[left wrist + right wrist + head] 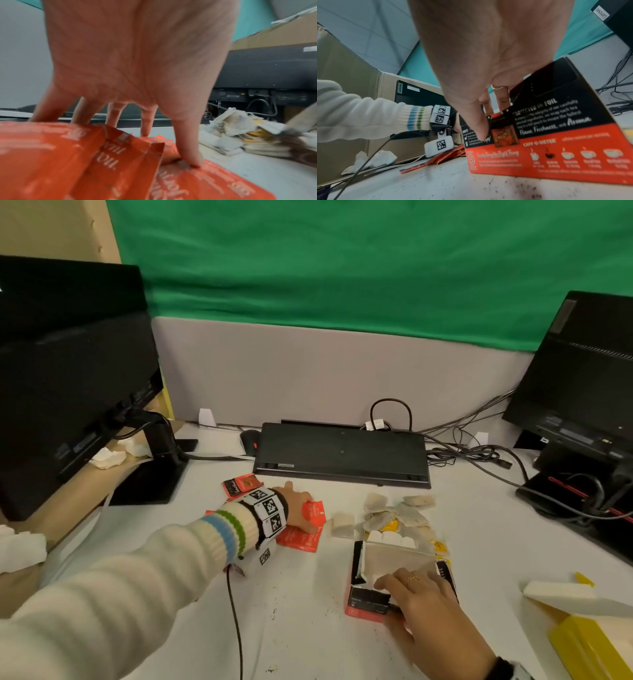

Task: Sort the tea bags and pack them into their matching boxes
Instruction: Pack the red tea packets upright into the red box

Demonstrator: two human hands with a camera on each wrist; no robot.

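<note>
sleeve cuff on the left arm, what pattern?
Cream ribbed cuff with blue and green stripes; clearest in the head view.

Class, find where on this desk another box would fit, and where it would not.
Bare white desk lies near the front edge, between the left hand's sleeve and the red-and-black tea box the right hand holds. Crowded: red foil sachets under the left hand, the loose paper tea bags, the yellow box.

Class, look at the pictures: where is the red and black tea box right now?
In the head view the red and black tea box stands open on the white desk, front centre, held by the right hand, just in front of the loose paper tea bags.
</note>
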